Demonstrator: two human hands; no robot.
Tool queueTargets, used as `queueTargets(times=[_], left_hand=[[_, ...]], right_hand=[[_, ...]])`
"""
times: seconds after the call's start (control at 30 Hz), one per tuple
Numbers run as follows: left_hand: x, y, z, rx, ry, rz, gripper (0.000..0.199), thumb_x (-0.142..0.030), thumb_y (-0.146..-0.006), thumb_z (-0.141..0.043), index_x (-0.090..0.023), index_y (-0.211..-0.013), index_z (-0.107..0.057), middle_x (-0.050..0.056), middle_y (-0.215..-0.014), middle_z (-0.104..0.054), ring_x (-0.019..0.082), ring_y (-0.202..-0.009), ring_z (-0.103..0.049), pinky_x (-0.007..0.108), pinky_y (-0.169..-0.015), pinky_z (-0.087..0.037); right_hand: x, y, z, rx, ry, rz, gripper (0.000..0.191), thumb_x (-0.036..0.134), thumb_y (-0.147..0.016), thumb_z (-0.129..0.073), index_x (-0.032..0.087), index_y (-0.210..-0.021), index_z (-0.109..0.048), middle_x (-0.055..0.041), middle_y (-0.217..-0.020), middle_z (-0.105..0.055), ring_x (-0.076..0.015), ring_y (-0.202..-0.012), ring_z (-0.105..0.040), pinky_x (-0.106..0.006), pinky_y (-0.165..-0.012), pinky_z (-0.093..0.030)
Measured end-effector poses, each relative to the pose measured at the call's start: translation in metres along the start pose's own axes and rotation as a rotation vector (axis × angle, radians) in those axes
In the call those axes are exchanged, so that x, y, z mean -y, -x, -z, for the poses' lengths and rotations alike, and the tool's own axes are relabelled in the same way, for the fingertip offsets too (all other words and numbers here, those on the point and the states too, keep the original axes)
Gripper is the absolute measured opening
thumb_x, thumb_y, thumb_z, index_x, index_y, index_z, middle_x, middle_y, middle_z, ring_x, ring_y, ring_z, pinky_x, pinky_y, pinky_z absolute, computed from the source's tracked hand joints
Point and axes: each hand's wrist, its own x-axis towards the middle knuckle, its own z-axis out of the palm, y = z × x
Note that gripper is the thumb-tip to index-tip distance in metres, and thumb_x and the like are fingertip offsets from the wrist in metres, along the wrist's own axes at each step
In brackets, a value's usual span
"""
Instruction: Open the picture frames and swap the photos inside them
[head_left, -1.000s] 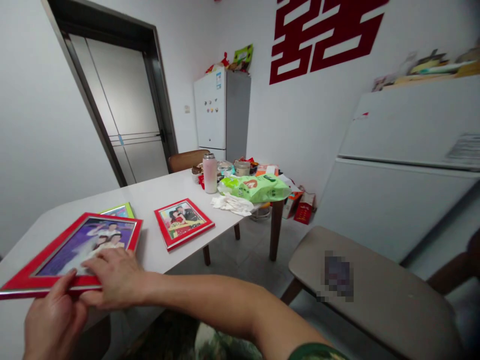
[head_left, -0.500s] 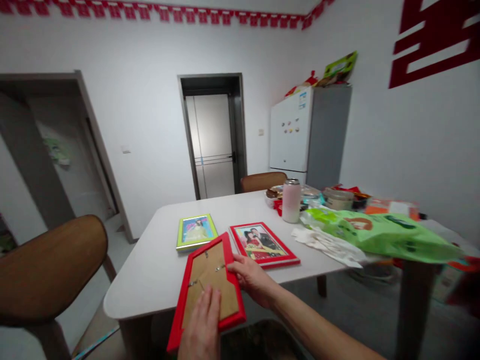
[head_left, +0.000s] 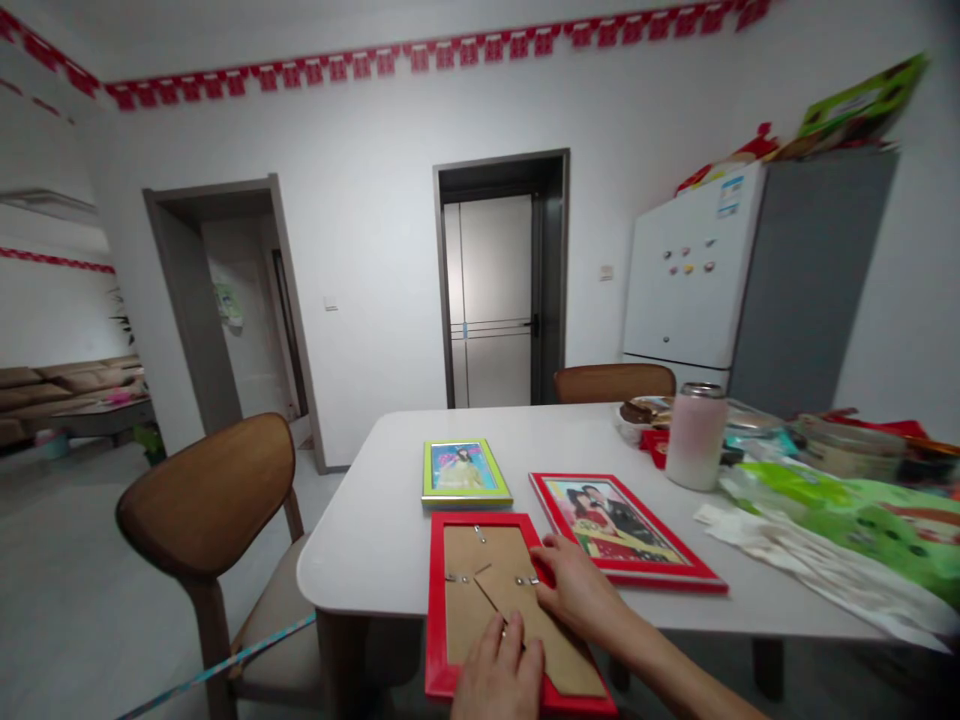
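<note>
There are three picture frames (head_left: 499,575): one under the fingers (head_left: 532,662), two beyond them; farther from these, one bottle (head_left: 697,440) and two chairs (head_left: 214,500).

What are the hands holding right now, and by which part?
A red picture frame, back side showing: the right hand grips its right edge; the left hand rests its fingers on the lower backing board, its grip unclear.

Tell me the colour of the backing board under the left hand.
The backing board is light brown, seen best in the head view.
</note>
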Motion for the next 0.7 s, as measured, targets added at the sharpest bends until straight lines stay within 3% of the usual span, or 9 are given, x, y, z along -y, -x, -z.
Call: queueTargets(times=[0.1,0.27,0.4,0.53,0.6,0.7], left_hand=[[0.022,0.009,0.028,0.039,0.057,0.054,0.074,-0.04,-0.054,-0.069,-0.015,-0.118,-0.042,0.014,-0.129,-0.036,0.029,-0.119,-0.03,0.046,-0.099,-0.021],[0.044,0.018,0.038,-0.015,0.122,0.094,0.059,-0.034,-0.049,-0.073,-0.015,-0.101,-0.054,0.012,-0.127,-0.039,0.025,-0.12,-0.028,0.037,-0.1,-0.024],[0.041,0.018,0.033,-0.031,0.151,0.103,0.052,-0.033,-0.05,-0.072,-0.014,-0.095,-0.056,0.013,-0.126,-0.041,0.026,-0.119,-0.031,0.037,-0.1,-0.025],[0.033,0.017,0.036,-0.002,0.15,0.115,0.059,-0.034,-0.053,-0.07,-0.009,-0.104,-0.053,0.017,-0.123,-0.043,0.028,-0.117,-0.033,0.041,-0.1,-0.024],[0.03,0.016,0.037,0.0,0.139,0.118,0.065,-0.032,-0.055,-0.068,-0.005,-0.111,-0.048,0.019,-0.122,-0.043,0.029,-0.117,-0.033,0.041,-0.1,-0.024],[0.026,0.015,0.039,0.01,0.126,0.134,0.073,-0.027,-0.055,-0.067,-0.002,-0.117,-0.041,0.02,-0.124,-0.041,0.029,-0.117,-0.033,0.04,-0.1,-0.024]], right_hand=[[0.001,-0.007,-0.003,0.048,0.03,0.075,0.023,0.013,-0.06,-0.044,0.014,-0.071,-0.063,-0.0104,-0.092,-0.056,-0.0185,-0.085,-0.052,-0.025,-0.074,-0.038],[0.004,-0.015,-0.006,0.046,0.064,0.073,0.024,0.013,-0.066,-0.04,0.014,-0.065,-0.064,-0.0091,-0.081,-0.057,-0.0162,-0.074,-0.053,-0.024,-0.067,-0.037],[0.015,-0.012,-0.004,0.009,0.122,0.06,0.025,0.016,-0.069,-0.04,0.015,-0.07,-0.065,-0.0105,-0.082,-0.058,-0.0189,-0.077,-0.052,-0.027,-0.067,-0.036],[0.043,-0.012,-0.012,-0.053,0.009,0.189,0.024,0.02,-0.072,-0.043,0.018,-0.084,-0.064,-0.0084,-0.094,-0.058,-0.0187,-0.088,-0.05,-0.026,-0.075,-0.035],[0.06,-0.016,-0.021,0.009,-0.067,0.255,0.023,0.023,-0.073,-0.043,0.017,-0.08,-0.064,-0.0062,-0.088,-0.06,-0.0156,-0.082,-0.052,-0.023,-0.071,-0.036],[0.077,-0.026,-0.036,0.047,-0.046,0.236,0.021,0.024,-0.073,-0.045,0.016,-0.069,-0.064,-0.005,-0.075,-0.061,-0.014,-0.07,-0.052,-0.021,-0.063,-0.036]])
